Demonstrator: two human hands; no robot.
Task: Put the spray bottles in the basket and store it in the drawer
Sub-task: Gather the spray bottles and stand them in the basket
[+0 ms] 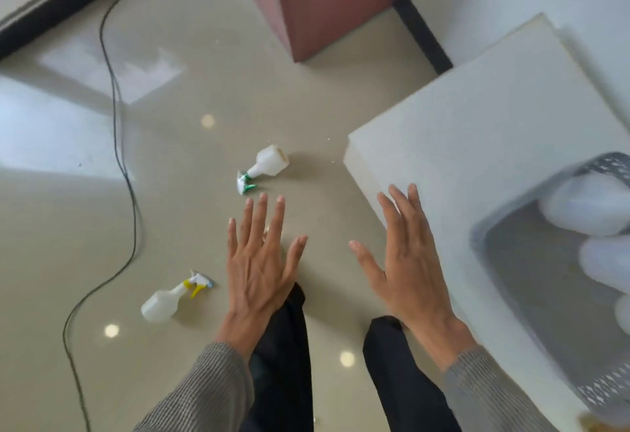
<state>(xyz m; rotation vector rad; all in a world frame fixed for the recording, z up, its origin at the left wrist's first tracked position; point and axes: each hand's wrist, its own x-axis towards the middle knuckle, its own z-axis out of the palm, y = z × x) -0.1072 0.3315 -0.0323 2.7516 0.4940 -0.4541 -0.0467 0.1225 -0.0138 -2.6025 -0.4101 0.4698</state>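
While a green-triggered spray bottle (269, 164) lies ahead, left hand (260, 261) and right hand (405, 261) hover outspread (both empty).

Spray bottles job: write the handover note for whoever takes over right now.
Hands: left hand and right hand both open, fingers spread, holding nothing.
On the floor, lying on their sides: green-trigger bottle and yellow-trigger bottle.
The grey basket sits on the white table at right, with blurred white bottles inside.
Done: some bottles basketed.
Left: put both floor bottles in the basket, then store it; no drawer plainly in view.
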